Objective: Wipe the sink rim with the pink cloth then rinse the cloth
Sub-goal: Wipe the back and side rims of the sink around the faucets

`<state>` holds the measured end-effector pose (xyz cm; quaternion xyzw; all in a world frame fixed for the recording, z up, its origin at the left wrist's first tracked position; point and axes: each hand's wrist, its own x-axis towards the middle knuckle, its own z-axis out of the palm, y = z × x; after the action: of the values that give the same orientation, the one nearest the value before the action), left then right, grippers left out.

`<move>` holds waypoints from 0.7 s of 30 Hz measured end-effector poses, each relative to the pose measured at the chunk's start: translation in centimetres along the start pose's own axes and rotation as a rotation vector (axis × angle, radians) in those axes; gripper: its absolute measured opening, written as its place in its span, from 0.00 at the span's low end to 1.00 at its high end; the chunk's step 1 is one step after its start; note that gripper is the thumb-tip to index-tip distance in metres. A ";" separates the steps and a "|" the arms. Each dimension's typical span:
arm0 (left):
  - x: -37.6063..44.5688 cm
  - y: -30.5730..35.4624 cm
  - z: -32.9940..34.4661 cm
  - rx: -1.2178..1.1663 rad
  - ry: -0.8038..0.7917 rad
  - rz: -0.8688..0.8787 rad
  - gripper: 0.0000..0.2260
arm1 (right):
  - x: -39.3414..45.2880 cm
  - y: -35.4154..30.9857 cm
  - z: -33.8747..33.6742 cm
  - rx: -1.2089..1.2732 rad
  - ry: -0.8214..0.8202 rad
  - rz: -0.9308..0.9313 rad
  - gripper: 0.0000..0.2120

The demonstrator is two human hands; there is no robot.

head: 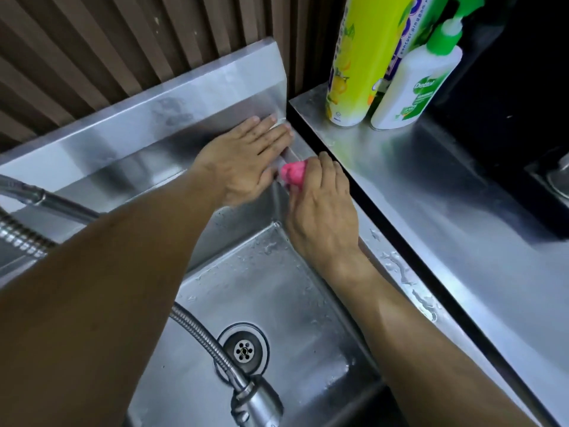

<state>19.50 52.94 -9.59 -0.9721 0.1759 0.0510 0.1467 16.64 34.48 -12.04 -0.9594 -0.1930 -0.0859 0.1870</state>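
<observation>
Right hand (320, 217) has its grip curled round the pink cloth (291, 175), bunched small and pressed into the far right corner of the sink rim (374, 238) — right where the rim meets the backsplash (172, 118). Left hand (243, 161) lies flat, fingers straight and together, palm down on the rim beside the cloth; grip holds nothing. Water droplets on the right rim and in the basin (295, 306). Drain (244, 350) in the basin floor, flexible faucet hose (203, 337) arcing over it with the spray head (261, 402) near the bottom edge. Steel surface (431, 192) to the right carries a yellow spray can (360, 60) and a white Dettol pump bottle (415, 87) — touching each other.
</observation>
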 end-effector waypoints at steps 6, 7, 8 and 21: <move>0.5 -0.8 1.7 -0.029 0.111 0.095 0.30 | -0.4 1.6 0.2 -0.019 -0.071 -0.137 0.29; 0.5 -0.8 1.7 -0.033 0.115 0.099 0.30 | -1.6 1.8 -0.2 -0.019 -0.057 -0.104 0.30; 0.5 -0.8 1.7 -0.035 0.119 0.098 0.30 | -2.5 1.8 -0.4 -0.016 -0.038 -0.073 0.30; 0.6 -1.1 2.0 -0.090 0.147 0.100 0.30 | -0.1 0.9 -1.0 0.124 -0.078 0.019 0.25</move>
<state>20.38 54.34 -11.28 -0.9688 0.2321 -0.0051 0.0866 16.86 33.27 -11.41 -0.9504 -0.1960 -0.0349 0.2392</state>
